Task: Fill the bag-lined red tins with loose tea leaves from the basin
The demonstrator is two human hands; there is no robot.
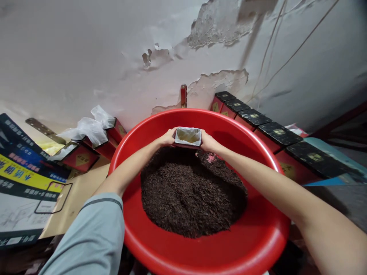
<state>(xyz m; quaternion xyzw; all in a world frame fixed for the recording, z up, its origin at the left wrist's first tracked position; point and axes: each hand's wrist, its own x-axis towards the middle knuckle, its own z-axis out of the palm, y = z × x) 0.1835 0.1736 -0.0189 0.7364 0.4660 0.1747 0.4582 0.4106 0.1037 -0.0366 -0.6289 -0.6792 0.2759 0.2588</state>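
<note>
"What's nearest in here?"
"A red tub [183, 252] with a dark heap [192, 194] inside."
"Who holds what?"
"Left hand [168, 138] and right hand [209, 142] grip a box [187, 138] between them, by the heap's far edge."
"Behind?"
"A peeling wall [86, 57]."

Dimmish, uneven light. Glare spots on tub [206, 250] rim, right side; shadow bar on wall [86, 57] above tub. Murky below-left of tub. Wide-angle warp at edges (carton [25, 214] left of tub looks bowed). Flakes [189, 194] inside tub reasonably sharp.
</note>
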